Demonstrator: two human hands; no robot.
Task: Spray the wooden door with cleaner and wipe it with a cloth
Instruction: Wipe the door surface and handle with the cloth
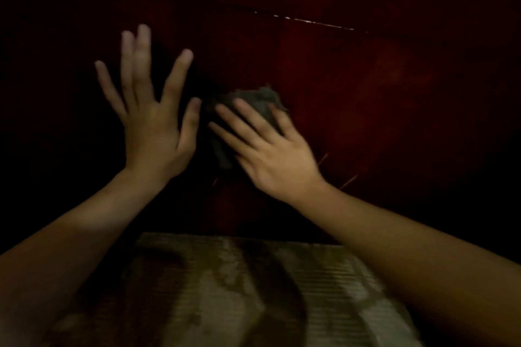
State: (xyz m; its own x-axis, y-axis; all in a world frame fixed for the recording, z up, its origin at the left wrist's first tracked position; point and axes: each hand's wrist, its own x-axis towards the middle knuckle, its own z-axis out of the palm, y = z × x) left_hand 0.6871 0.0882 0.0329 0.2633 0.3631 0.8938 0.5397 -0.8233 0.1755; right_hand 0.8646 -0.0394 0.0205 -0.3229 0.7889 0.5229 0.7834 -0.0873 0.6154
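The dark red wooden door (pixel 366 87) fills the view ahead in dim light. My right hand (pixel 267 146) presses a crumpled grey cloth (pixel 259 101) flat against the door, fingers spread over it and pointing up-left. Close to the left of the cloth, my left hand (pixel 152 110) is held up with its fingers spread wide and nothing in it; I cannot tell if its palm touches the door. No spray bottle is in view.
A thin pale line (pixel 310 21) runs slanted across the door above my hands. Below the door lies a ribbed, stained mat or step (pixel 239 290). The left side of the view is almost black.
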